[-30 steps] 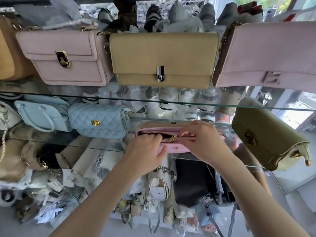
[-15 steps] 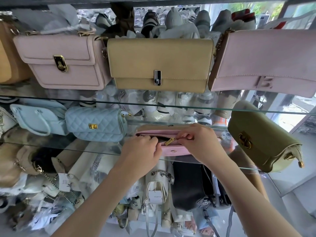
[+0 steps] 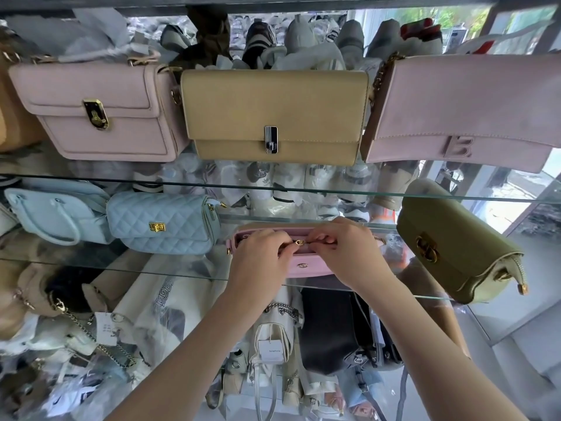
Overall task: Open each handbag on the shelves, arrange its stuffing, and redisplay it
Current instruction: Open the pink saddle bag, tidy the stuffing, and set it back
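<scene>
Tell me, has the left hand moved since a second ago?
Yes: the left hand slid rightward along the pink bag, nearer the bag's front clasp and gold zipper pull.

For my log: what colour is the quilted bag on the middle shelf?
The quilted bag is light blue; head view.

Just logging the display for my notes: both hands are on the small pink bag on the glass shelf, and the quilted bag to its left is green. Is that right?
Not quite. The head view shows the quilted bag left of the pink bag is light blue, not green. The left hand and right hand do hold the pink bag on the glass shelf.
</scene>
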